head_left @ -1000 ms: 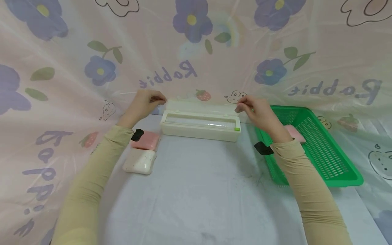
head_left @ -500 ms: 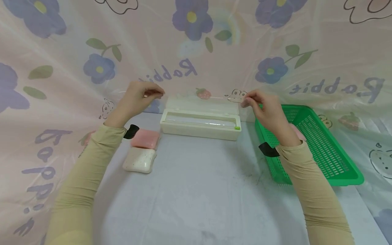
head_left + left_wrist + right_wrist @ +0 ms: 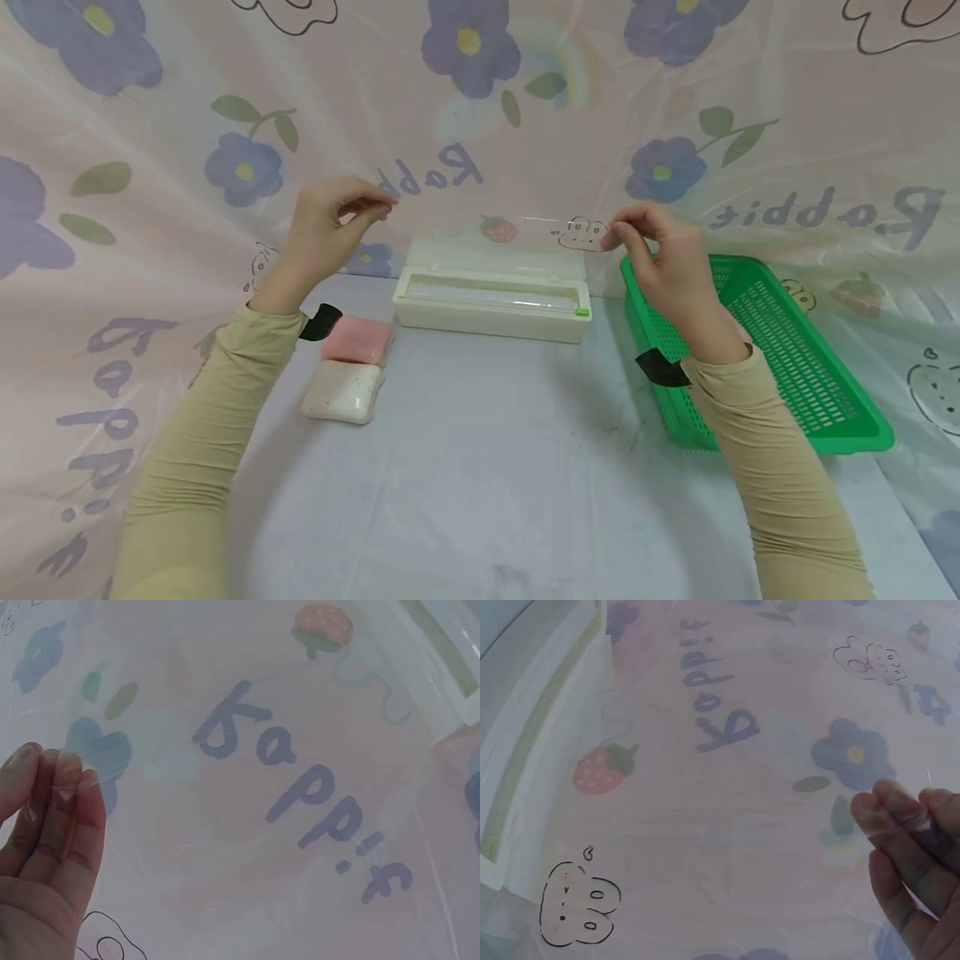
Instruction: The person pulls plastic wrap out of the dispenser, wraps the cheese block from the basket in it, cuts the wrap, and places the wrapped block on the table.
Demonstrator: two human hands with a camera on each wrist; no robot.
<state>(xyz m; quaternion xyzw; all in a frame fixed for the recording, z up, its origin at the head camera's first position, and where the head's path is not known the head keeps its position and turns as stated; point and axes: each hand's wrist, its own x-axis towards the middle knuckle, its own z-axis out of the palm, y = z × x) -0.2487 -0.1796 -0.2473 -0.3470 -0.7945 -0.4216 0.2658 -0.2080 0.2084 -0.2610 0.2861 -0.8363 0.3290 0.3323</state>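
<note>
Clear cling film [image 3: 551, 220] stretches between both hands above a long white cling film dispenser [image 3: 487, 323], whose lid [image 3: 495, 257] stands raised at the back. My left hand [image 3: 330, 221] pinches one corner between thumb and fingers, up and left of the box. The opposite corner is pinched by my right hand [image 3: 671, 262], up and right of it. Close up in the left wrist view, the film [image 3: 66, 789] wrinkles over the fingertips. The right wrist view likewise has film [image 3: 889, 827] creased at the fingers. Inside the dispenser's slot lies the roll [image 3: 487, 294].
Left of the dispenser lie a pink soap bar [image 3: 360, 340] and a speckled white one [image 3: 342, 392] on the pale table [image 3: 480, 467]. A green basket [image 3: 832, 375] stands at right, partly behind the right arm. A printed curtain [image 3: 525, 150] hangs close behind.
Both hands have risen from the dispenser's lid and moved a little apart, drawing the cling film upward. The dispenser and soap bars stay in place.
</note>
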